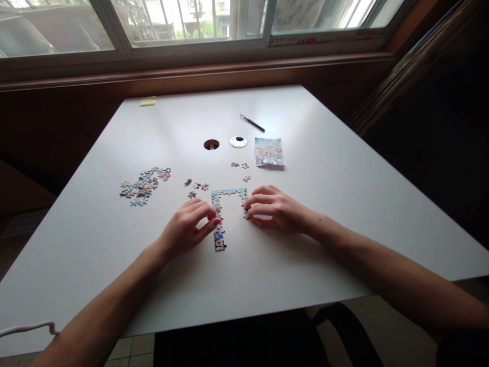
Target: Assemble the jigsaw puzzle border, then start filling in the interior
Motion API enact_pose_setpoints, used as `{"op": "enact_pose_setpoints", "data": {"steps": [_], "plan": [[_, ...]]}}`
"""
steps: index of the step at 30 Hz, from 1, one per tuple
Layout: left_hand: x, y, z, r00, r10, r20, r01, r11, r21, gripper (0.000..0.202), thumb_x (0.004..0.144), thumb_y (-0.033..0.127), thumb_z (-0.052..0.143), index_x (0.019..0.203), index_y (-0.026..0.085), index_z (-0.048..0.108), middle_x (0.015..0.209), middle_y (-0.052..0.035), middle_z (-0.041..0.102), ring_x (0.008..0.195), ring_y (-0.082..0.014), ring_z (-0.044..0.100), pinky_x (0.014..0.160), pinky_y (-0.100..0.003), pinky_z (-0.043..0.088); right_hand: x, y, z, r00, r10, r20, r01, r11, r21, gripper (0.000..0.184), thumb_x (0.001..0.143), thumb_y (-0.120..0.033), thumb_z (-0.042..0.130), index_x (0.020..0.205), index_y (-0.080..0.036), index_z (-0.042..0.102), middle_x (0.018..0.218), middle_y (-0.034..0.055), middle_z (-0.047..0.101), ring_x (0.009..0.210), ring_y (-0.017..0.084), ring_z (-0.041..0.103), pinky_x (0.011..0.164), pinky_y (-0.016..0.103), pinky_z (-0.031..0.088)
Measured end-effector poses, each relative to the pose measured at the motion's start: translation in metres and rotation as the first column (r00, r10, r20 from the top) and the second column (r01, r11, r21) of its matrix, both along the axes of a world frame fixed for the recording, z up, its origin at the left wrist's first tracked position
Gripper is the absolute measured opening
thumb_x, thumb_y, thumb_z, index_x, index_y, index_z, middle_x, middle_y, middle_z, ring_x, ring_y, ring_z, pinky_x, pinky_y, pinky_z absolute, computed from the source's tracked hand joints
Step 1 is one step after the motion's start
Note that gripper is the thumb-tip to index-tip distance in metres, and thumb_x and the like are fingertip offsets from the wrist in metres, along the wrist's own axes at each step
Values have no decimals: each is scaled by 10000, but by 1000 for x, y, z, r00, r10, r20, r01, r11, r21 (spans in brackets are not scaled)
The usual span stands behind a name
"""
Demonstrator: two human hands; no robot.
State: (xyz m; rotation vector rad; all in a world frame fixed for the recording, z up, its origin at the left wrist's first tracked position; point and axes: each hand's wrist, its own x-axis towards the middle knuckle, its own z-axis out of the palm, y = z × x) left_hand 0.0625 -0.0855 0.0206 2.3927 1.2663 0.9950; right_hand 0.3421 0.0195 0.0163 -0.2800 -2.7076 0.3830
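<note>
A partly joined jigsaw puzzle [219, 242] lies on the white table, forming a top edge with a long left side and a shorter right side. My left hand [190, 223] rests beside the left side, its thumb and forefinger closed in a pinch at that strip. My right hand [275, 208] is at the lower end of the right side, fingertips bent down onto a jigsaw piece [245, 216] there. The fingers cover part of that piece. Loose jigsaw pieces [192, 194] lie up and left of the puzzle, and a few more [246, 178] lie just above it.
A larger spread of jigsaw pieces [143, 186] lies to the left. Beyond the puzzle are a printed packet [269, 152], a pen [252, 122], a round metal cover [238, 141] and a table hole [211, 145]. A yellow note [148, 101] sits at the far edge.
</note>
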Motion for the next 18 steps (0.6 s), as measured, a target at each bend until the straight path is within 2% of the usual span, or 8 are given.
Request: {"op": "enact_pose_setpoints", "data": {"steps": [3,6,8,10,12,14,18], "plan": [[-1,0,0,1000,9,-4,-9,1000,-7,96,950,222,611,865,197,574,791,-23,629,793,-164,554,758,-306,464,-1,-2,4,1000,-1,-16,1,1000,11,72,924,-245,632,963,-261,690,1106,19,722,1099,224,561,976,414,416],[-2,1,0,1000,17,-6,-17,1000,-4,104,957,226,596,860,197,569,784,-23,629,788,-164,557,767,-307,464,2,4,4,989,-41,-143,36,999,-38,55,895,-256,651,940,-252,682,1057,35,725,1038,223,595,945,413,450],[-3,1,0,999,39,-17,-38,999,7,121,957,227,585,843,198,558,769,-19,616,774,-162,549,763,-306,460,7,14,1,954,-170,-247,145,983,-117,46,886,-252,638,859,-228,666,930,45,717,891,206,613,860,384,485],[-4,2,0,994,97,-42,-96,995,13,144,951,224,574,814,198,538,744,-9,585,747,-156,530,739,-296,449,12,27,-4,887,-374,-272,333,925,-185,141,890,-251,599,761,-211,640,751,37,660,746,187,576,737,345,481],[-6,3,-1,981,180,-72,-180,984,0,162,937,222,566,785,199,513,727,2,544,716,-146,509,701,-280,430,17,39,-10,874,-464,-144,427,875,-229,163,877,-267,592,736,-200,637,671,20,608,667,165,533,669,318,449],[-7,3,-2,964,245,-103,-250,967,-40,172,919,222,560,764,200,487,715,14,509,686,-136,490,664,-268,405,19,46,-14,871,-488,-50,459,847,-268,154,867,-282,590,755,-191,646,678,17,601,655,152,519,648,301,429],[-7,3,-3,946,287,-150,-307,943,-130,176,877,211,547,736,203,441,689,31,470,636,-122,443,624,-258,364,20,48,-15,879,-476,-21,454,850,-269,162,876,-293,573,779,-187,647,682,16,580,675,151,511,668,297,418]]}}
